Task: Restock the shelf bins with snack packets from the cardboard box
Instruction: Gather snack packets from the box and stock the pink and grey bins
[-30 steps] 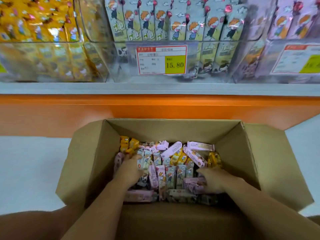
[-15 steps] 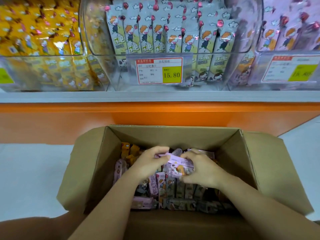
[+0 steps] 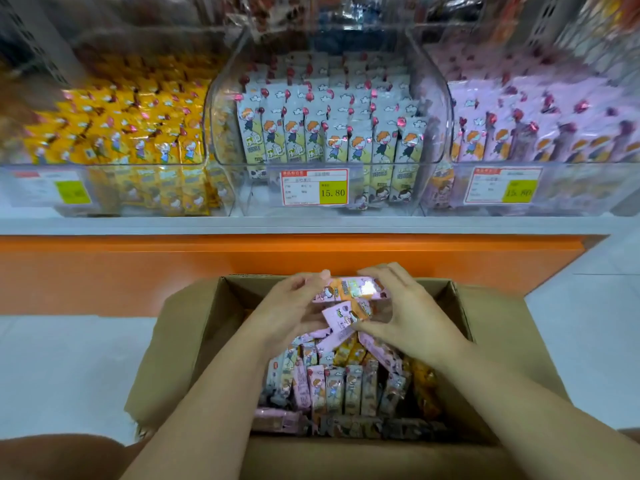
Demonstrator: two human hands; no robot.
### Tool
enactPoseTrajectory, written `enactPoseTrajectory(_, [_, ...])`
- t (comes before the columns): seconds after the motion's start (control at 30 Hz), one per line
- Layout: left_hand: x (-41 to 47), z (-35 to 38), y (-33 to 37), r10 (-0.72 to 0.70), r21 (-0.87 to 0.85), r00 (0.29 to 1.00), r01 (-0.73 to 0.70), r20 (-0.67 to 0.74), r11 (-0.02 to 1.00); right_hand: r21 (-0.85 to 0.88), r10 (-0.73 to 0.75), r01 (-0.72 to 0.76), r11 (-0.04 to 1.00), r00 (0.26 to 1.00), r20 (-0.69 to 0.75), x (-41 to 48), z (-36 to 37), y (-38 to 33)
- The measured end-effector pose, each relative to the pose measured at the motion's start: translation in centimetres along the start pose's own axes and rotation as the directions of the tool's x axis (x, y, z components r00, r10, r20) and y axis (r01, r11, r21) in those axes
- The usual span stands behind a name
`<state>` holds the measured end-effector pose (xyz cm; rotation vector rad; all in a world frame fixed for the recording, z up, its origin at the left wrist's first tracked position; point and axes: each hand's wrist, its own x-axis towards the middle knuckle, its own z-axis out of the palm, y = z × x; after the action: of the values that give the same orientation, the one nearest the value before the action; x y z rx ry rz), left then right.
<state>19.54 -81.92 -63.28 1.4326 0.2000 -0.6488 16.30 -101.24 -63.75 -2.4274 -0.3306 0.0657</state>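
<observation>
A small bunch of pink packets [image 3: 349, 301] was held between the two hands, just above the box [image 3: 498, 334]. The left hand [image 3: 289, 315] curled round one end and the right hand [image 3: 408, 317] curled round the other, so both gripped the bunch. Under the hands, the box had lots more packets in it. Up past the hands, three clear bins [image 3: 440, 109] sat on the shelf [image 3: 311, 225]. The pink bin [image 3: 588, 192] was up and to the right of the right hand. This bunch had not reached a bin yet. The bins looked quite full, but with so much in the box, I think a lot of work was left.
</observation>
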Motion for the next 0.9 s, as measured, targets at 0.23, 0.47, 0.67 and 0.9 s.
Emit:
enactPoseTrajectory(0.23, [-3.0, 2.7, 4.0, 0.045, 0.009, 0.997, -0.046, 0.068, 0.999, -0.068, -0.129, 0.123, 0.990, 0.988, -0.083, -0.6, -3.6, -2.1])
enactPoseTrajectory(0.47, [-6.1, 5.6, 8.9, 0.283, 0.081, 0.954, -0.292, 0.100, 0.953, -0.124, -0.228, 0.205, 0.971, 0.948, -0.221, -0.9, -9.3, -5.5])
enactPoseTrajectory(0.67, [-7.3, 8.0, 12.3, 0.461, 0.050, 0.882, -0.467, 0.098, 0.883, -0.069, -0.157, 0.142, 0.987, 0.938, -0.310, -1.1, -13.6, -6.8])
enactPoseTrajectory(0.9, [-6.9, 10.3, 14.0, 0.498, 0.068, 0.862, -0.505, 0.092, 0.861, 0.597, 0.169, -0.055, 0.800, 0.976, -0.136, -1.6, -16.5, -6.7])
